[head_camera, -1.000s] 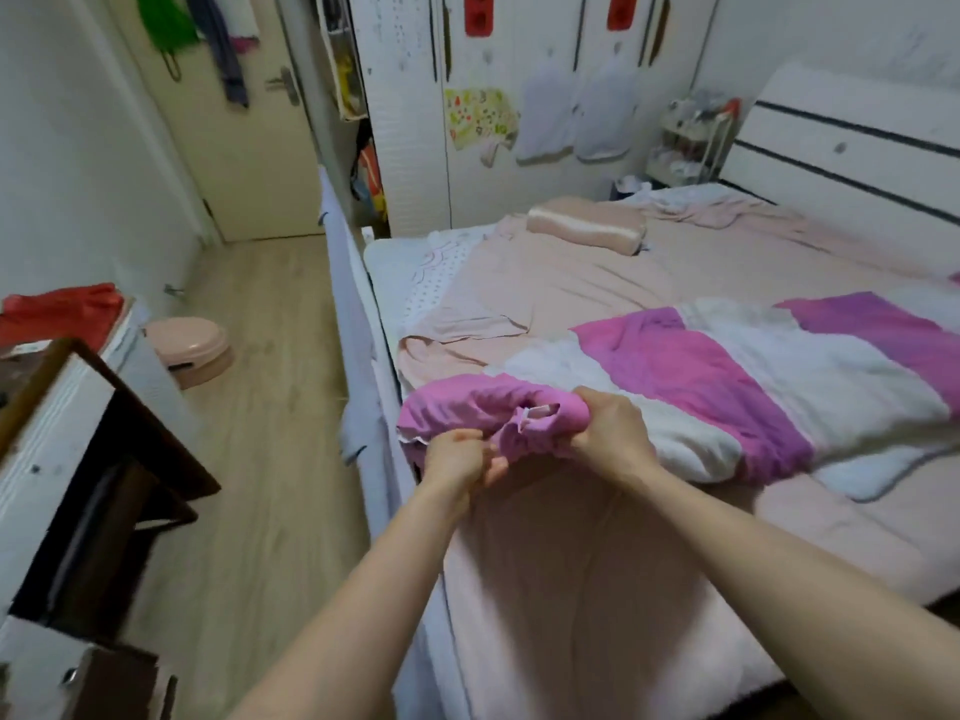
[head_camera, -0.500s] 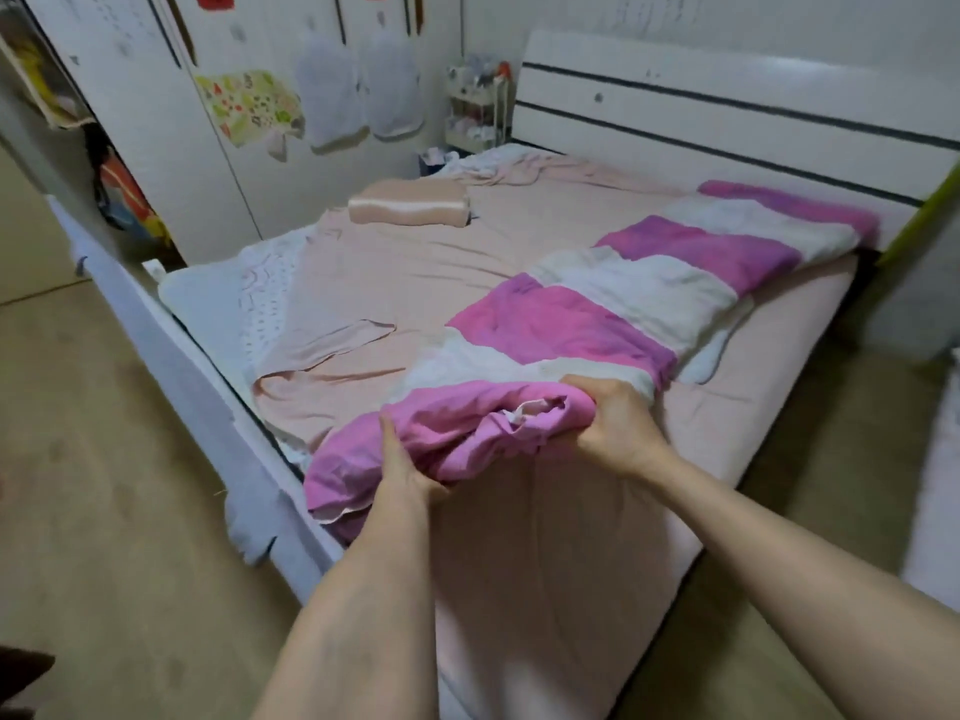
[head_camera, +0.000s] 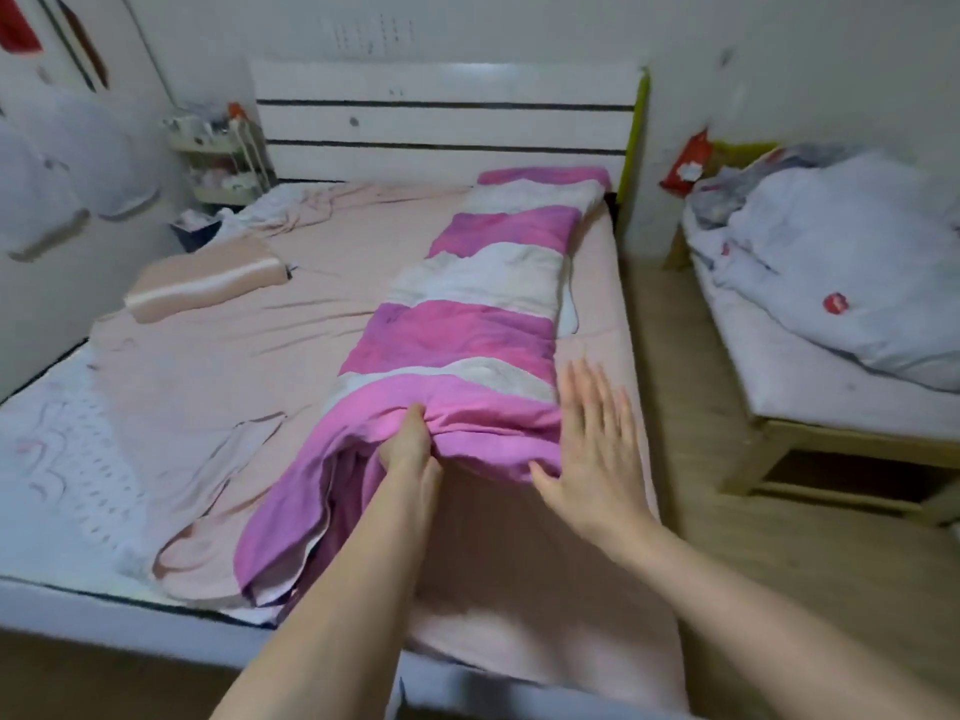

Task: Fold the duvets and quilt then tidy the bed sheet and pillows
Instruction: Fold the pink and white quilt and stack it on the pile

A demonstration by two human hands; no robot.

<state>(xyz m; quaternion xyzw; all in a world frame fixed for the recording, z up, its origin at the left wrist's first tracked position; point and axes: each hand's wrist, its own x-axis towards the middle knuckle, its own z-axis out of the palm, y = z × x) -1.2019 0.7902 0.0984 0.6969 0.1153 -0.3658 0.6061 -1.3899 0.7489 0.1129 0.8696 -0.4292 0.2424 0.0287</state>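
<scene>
**Striped duvet gripped at its near end on the pink bed**

A long, folded duvet [head_camera: 483,309] with pink and white stripes is laid along the right half of the bed, from the lower centre of the frame up to the white headboard [head_camera: 441,122]. Its near pink end is bunched up and is gripped by the left hand [head_camera: 410,449], whose fingers are curled into the cloth. The right hand [head_camera: 597,454] is held flat with the fingers straight and spread, just beside the duvet's right edge; its thumb is seen touching the pink cloth, and the fingers are blurred. A pink bed sheet [head_camera: 218,366] is spread over the mattress, wrinkled near the headboard and turned back at the lower left, where a white patterned layer is exposed. A pink pillow [head_camera: 208,278] with a pale band is lying at the left centre of the frame. At the right edge, a second bed [head_camera: 810,387] is covered by a heap of pale blue bedding [head_camera: 841,252].
</scene>
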